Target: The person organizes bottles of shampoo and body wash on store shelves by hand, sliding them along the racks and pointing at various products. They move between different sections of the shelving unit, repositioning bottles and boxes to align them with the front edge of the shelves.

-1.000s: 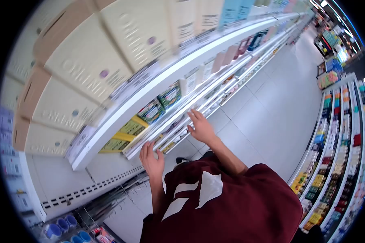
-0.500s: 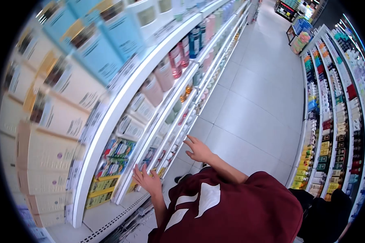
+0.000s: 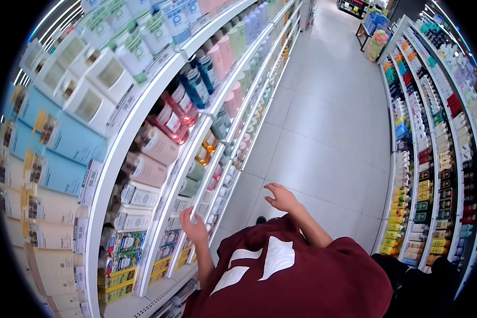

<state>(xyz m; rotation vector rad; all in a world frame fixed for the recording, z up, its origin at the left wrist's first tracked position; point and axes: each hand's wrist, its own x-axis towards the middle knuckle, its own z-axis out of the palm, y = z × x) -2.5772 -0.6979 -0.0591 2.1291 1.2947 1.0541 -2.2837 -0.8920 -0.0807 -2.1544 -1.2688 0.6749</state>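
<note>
My left hand (image 3: 195,227) hangs near the edges of the shelf rack, holding nothing, its fingers loosely bent and apart. Over the tiled floor, my right hand (image 3: 282,198) is empty too, with the thumb away from slightly curled fingers. Closest to the left hand are the lower shelves, with white cartons (image 3: 138,194), colourful packs (image 3: 126,242) and yellow boxes (image 3: 116,285). Pink bottles (image 3: 146,169) and red bottles (image 3: 168,123) stand further along the same shelf. On the shelf above are light blue boxes (image 3: 71,139) and cream boxes (image 3: 53,235).
The grey tiled aisle (image 3: 328,122) runs ahead between two racks. On the right, a curved-looking rack (image 3: 434,159) holds many bottles and boxes. A colourful display (image 3: 376,45) stands at its far end. A dark bag-like shape (image 3: 424,289) is beside my maroon shirt (image 3: 312,270).
I have moved forward along the aisle; the shelf goods have slid back and down in view. Both hands have swung slightly, staying empty.
</note>
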